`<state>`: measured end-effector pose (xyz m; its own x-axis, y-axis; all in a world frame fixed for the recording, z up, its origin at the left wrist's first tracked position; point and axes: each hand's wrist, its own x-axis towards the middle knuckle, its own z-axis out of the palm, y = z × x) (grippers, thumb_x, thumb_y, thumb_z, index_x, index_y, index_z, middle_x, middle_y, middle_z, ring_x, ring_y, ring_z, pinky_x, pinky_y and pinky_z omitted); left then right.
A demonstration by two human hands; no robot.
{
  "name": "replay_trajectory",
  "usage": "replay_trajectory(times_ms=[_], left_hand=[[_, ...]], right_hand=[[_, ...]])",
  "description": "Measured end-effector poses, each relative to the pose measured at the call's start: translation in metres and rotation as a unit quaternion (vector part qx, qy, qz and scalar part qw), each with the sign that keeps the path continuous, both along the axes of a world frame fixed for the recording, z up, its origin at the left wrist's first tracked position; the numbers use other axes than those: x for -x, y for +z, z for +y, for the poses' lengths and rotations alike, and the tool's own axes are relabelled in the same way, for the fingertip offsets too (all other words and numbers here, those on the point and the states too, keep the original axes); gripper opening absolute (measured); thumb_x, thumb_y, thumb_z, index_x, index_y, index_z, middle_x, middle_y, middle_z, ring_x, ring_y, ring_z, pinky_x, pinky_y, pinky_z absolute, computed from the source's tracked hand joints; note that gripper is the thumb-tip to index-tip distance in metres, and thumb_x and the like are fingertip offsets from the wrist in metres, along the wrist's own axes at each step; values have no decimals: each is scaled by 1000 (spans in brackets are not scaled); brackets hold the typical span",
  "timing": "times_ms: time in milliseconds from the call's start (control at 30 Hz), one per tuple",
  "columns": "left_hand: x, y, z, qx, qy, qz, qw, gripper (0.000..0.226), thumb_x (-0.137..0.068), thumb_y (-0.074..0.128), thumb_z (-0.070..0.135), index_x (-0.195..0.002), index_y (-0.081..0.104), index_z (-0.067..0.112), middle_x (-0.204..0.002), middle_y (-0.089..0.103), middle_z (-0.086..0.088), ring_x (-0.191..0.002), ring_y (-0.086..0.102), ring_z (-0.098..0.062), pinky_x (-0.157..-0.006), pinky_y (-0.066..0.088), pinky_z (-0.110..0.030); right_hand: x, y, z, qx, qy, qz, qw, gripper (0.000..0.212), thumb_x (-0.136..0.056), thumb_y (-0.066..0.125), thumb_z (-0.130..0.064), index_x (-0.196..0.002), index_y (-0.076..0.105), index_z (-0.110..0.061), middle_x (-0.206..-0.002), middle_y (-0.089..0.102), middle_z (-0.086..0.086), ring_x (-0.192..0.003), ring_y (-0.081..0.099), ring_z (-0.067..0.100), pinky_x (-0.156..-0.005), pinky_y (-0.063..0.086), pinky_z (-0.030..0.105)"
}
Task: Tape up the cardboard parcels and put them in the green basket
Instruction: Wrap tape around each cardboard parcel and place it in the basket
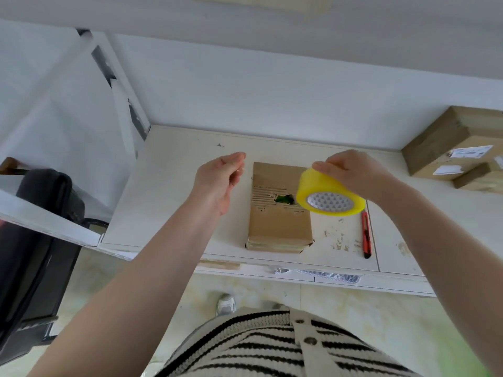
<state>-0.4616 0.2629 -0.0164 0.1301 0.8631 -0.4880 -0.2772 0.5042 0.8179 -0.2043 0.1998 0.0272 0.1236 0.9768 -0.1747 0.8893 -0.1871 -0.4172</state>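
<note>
While the right hand (351, 172) grips the tape roll (328, 195) from above, fingers curled over its yellow rim, the left hand (220, 180) hovers beside it with thumb and fingertips drawn together. A strip may run between the left hand and the roll, but none is visible, so it cannot be told whether the left hand pinches anything.

The parcel (280, 210) lies flat on the table (168, 202), directly below and between the two hands, touching neither. Its top face is torn open near the middle: corrugation is exposed and something green shows through the hole. The near edge already carries tape.

Handling, as judged from this view:
- The parcel is a thin, flat carton, probably light and fairly stiff. The torn zone is weak; do not press or grip there.
- Take hold at the long side edges or at the corners, where the board is intact.
- The roll is rigid and its film surface is likely slick; a grip across the rim, as shown, is secure.
- Free tape is limp and will stick to itself; keep it taut.

A red knife (366, 235) lies on the table just right of the parcel. Other boxes (451, 148) are stacked at the far right. The green basket is not in view.
</note>
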Motion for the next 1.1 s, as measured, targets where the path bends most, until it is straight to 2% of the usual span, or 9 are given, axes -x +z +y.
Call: replay_trajectory(times_ms=[233, 433, 567, 633, 733, 833, 900, 1000, 1100], left_hand=[[-8, -66, -17, 71, 33, 81, 994, 44, -88, 74, 20, -47, 59, 21, -52, 46, 5, -57, 36, -15, -78, 37, -33], [-19, -92, -22, 155, 71, 65, 983, 20, -84, 79, 21, -66, 72, 21, -71, 68, 5, -76, 61, -16, -92, 49, -31], [-23, -101, -23, 157, 76, 61, 983, 15, -86, 77, 20, -71, 73, 19, -78, 71, 4, -81, 65, -15, -88, 53, -28], [-25, -102, -23, 155, 75, 55, 984, 15, -88, 75, 18, -73, 73, 17, -77, 71, 1, -82, 65, -18, -85, 56, -28], [-30, -103, -24, 157, 63, 36, 985, 13, -89, 73, 16, -76, 73, 13, -84, 74, -6, -89, 68, -25, -90, 58, -36], [-35, -103, -24, 158, 52, 47, 985, 9, -90, 73, 22, -88, 68, 15, -102, 73, -9, -94, 67, -28, -91, 57, -44], [-36, -106, -26, 135, 53, 61, 988, 16, -90, 71, 25, -94, 58, 17, -95, 65, -5, -80, 61, -21, -79, 56, -33], [-32, -108, -26, -11, 8, 152, 988, 18, -95, 64, 19, -83, 50, 18, -76, 50, 1, -62, 45, -11, -55, 40, -12], [-24, -110, -20, -87, -45, 226, 969, 14, -96, 62, 18, -92, 48, 17, -94, 47, -5, -69, 45, -13, -67, 40, -19]], right_hand=[[12, -19, 20, 80, -24, -121, 989, 59, -86, 49, -67, -67, 64, -14, -64, 59, 4, -64, 58, 21, -56, 37, 28], [15, -27, 26, 78, -21, -155, 985, 61, -85, 49, -68, -72, 69, -12, -65, 64, 5, -62, 59, 18, -52, 34, 25], [16, -29, 28, 78, -20, -164, 983, 59, -87, 49, -67, -62, 63, -15, -59, 58, 2, -58, 57, 17, -51, 30, 25], [15, -30, 27, 76, -20, -167, 983, 60, -87, 49, -67, -67, 66, -13, -62, 61, 4, -58, 56, 16, -50, 30, 25], [13, -32, 26, 76, -24, -169, 982, 61, -87, 48, -68, -79, 72, -13, -70, 67, 5, -60, 56, 13, -51, 32, 24], [11, -35, 26, 73, -28, -164, 983, 62, -87, 48, -68, -77, 71, -11, -63, 62, 4, -56, 54, 14, -51, 32, 24], [11, -36, 25, 70, -30, -164, 983, 59, -87, 48, -68, -74, 70, -15, -64, 63, 3, -57, 54, 11, -50, 30, 23], [12, -35, 23, 69, -34, -158, 985, 56, -86, 48, -70, -67, 66, -20, -60, 60, -1, -57, 53, 9, -50, 27, 23], [14, -36, 24, 73, -37, -149, 985, 55, -86, 48, -69, -64, 63, -21, -56, 56, -3, -57, 53, 10, -50, 27, 23]])
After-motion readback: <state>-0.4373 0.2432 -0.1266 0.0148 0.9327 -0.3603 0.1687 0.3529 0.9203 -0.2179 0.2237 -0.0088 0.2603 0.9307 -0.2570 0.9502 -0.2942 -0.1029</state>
